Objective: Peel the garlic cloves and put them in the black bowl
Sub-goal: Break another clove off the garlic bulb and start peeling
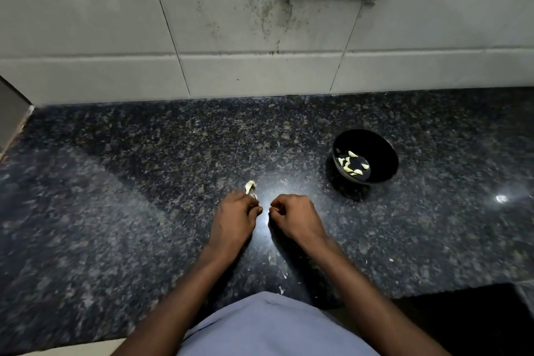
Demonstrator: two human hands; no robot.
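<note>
The speckled dark granite counter [144, 182] carries a round black bowl [384, 153] at two o'clock, pale peeled garlic cloves [351, 163] inside. Both the left hand [234, 220] and right hand [297, 217] curl at centre; whether either pinches anything I cannot tell. A papery garlic piece [250, 186] lies at twelve o'clock of the left hand: light, slippery, best nipped at its tip.

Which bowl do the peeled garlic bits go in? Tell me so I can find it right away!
Find the dark speckled counter below the tiled wall. To the right of the person's right hand sits the black bowl. It is the only dish there, round, with pale peeled cloves lying at its bottom.
</note>
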